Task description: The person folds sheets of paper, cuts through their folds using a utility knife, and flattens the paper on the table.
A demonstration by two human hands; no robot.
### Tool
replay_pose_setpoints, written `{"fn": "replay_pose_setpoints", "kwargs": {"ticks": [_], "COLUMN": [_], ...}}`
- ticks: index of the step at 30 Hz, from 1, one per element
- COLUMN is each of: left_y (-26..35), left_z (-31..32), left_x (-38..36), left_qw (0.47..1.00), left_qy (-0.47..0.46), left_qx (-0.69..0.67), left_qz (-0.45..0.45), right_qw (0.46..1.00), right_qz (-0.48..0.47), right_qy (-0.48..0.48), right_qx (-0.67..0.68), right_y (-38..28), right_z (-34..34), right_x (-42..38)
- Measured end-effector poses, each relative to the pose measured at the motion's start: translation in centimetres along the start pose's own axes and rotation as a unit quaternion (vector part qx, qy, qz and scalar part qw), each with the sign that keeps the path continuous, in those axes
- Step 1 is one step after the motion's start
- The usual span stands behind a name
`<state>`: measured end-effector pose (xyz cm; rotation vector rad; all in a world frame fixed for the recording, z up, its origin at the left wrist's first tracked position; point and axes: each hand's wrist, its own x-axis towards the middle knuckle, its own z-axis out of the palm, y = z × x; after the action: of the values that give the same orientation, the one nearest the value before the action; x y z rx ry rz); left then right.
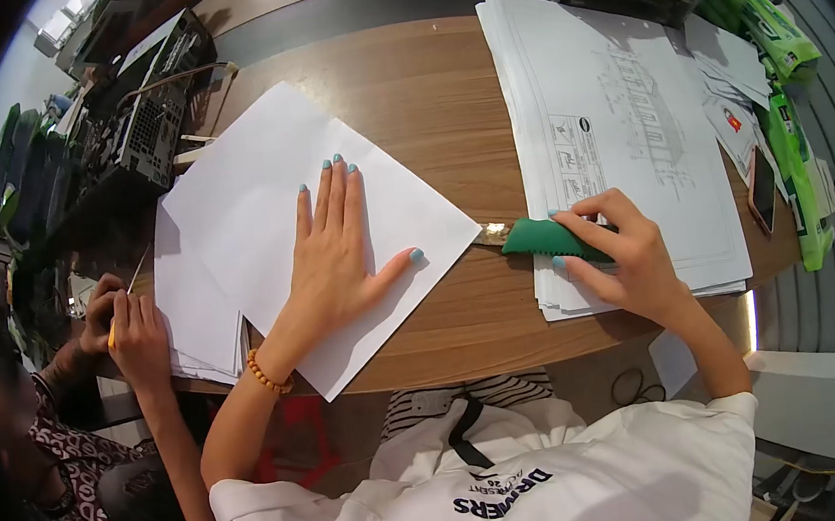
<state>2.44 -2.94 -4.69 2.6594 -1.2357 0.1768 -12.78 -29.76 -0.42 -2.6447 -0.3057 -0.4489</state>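
My left hand (333, 259) lies flat on a large white sheet of paper (239, 177), fingers stretched out and thumb spread to the right. The sheet sits at an angle on the wooden table, its right corner pointing towards my other hand. My right hand (623, 251) is closed around the green handle of a knife (548, 236). Its short metal blade points left and meets that corner of the sheet; the tip is hidden at the paper. Beneath my right hand is a thick stack of printed drawings (616, 131).
More white paper (196, 312) lies at the left table edge, beside another person's hands (133, 328), which hold a thin tool with a yellow part. Open computer cases (149, 136) stand at the back left. A phone (762, 189) and green packets (795, 164) are at the right.
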Motion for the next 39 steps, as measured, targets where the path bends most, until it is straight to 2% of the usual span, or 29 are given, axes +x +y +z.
{"fn": "replay_pose_setpoints", "kwargs": {"ticks": [11, 13, 22, 39], "left_y": [0.0, 0.2, -0.2, -0.3], "left_z": [0.2, 0.0, 0.3, 0.6], "left_x": [-0.1, -0.1, -0.1, -0.1], "left_qw": [1.000, 1.000, 1.000, 1.000], "left_qy": [0.002, 0.001, 0.010, 0.026], "left_qx": [-0.001, -0.006, 0.002, -0.001], "left_qz": [0.003, 0.001, 0.009, 0.011], "right_qw": [0.999, 0.998, 0.994, 0.990], "right_qz": [-0.006, -0.037, -0.054, -0.109], "right_qy": [-0.036, -0.039, -0.084, -0.074], "right_qx": [0.006, 0.014, 0.047, 0.055], "right_y": [2.0, 2.2, 4.1, 5.7], "right_z": [-0.7, -0.5, -1.0, 1.1], "right_x": [1.1, 1.8, 3.3, 6.2]}}
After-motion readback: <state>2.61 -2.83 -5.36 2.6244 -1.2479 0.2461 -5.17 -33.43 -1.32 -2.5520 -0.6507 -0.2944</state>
